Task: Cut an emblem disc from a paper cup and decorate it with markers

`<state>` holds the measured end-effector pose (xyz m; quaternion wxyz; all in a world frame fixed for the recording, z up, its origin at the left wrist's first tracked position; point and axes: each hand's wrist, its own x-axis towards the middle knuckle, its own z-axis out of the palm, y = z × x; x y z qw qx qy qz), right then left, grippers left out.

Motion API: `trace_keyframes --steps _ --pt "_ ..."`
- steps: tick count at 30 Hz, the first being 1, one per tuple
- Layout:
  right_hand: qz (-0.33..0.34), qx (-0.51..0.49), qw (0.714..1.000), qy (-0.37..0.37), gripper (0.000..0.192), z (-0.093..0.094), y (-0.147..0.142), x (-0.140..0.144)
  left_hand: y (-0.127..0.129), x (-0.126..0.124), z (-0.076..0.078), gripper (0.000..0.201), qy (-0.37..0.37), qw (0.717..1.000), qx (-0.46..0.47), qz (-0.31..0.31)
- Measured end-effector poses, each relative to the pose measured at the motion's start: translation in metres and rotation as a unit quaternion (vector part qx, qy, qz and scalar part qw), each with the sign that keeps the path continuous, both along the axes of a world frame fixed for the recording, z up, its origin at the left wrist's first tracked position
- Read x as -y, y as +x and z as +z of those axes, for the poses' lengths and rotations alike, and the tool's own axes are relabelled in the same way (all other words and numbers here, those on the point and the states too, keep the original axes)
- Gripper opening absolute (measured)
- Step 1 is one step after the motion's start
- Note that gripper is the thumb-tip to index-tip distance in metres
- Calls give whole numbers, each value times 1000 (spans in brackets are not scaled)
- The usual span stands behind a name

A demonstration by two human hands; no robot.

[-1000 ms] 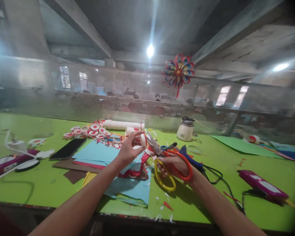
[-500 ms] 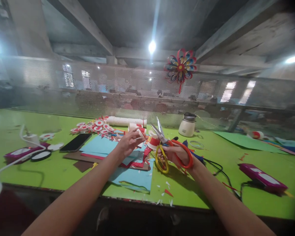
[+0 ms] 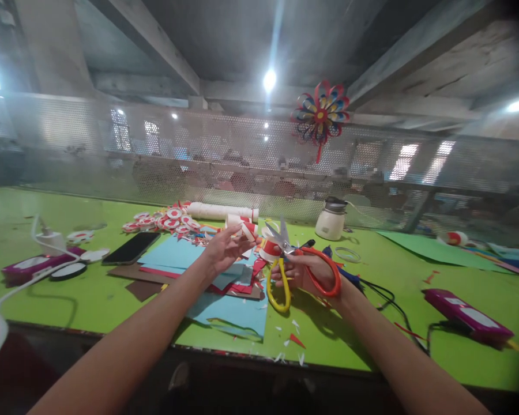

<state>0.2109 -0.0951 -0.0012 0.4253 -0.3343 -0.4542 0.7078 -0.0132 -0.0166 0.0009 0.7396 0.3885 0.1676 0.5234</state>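
My left hand reaches over the paper stack with its fingers closed on a small red-and-white paper piece, which looks like part of a paper cup. In my right hand is a pair of scissors with one orange-red and one yellow handle. The blades point up and away, parted, with nothing I can make out between them. Just behind them stands a red-and-white paper cup, partly covered by the scissors. Blue, red and brown paper sheets lie below my left hand.
A pile of red-and-white paper rounds lies by a white roll. Around are a phone, a cream jar, purple power strips with cables, green paper and scattered scraps. A paper flower hangs from the mesh partition.
The scissors have opened wider, with the yellow handle swinging left and down. My left hand keeps its hold on the red-and-white paper piece. The whole view has shifted slightly.
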Motion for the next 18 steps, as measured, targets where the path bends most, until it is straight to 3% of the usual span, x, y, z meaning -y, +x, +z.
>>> trace_keyframes --steps 8,18 --pt "24 7 1000 -1 31 2 1 7 -3 1 4 9 -41 999 -1 23" --pt "5 21 998 53 5 -5 -3 -1 -3 2 7 10 -41 999 -17 25"
